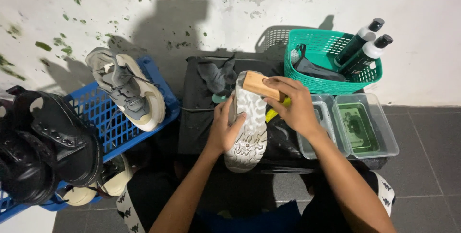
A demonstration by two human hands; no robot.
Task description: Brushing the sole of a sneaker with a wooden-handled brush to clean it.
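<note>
Gripping brush point(258, 85), right hand point(294, 104), sole point(249, 126)

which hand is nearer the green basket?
Right. The right hand sits just below-left of the green basket, gripping a wooden brush. The left hand is farther left, holding the shoe.

The brush point(261, 86) bristles press against the sole point(247, 127) and do not show; the right hand point(295, 106) covers its far end. The shoe's upper is hidden beneath the sole, and the left hand point(224, 130) covers its near side. The black boots point(43, 146) and blue crate point(110, 118) are cut off by the left edge. A dark cloth point(314, 70) hides the basket point(331, 84) floor. What lies in the green water of the tub point(367, 127) is too murky to tell.
</note>
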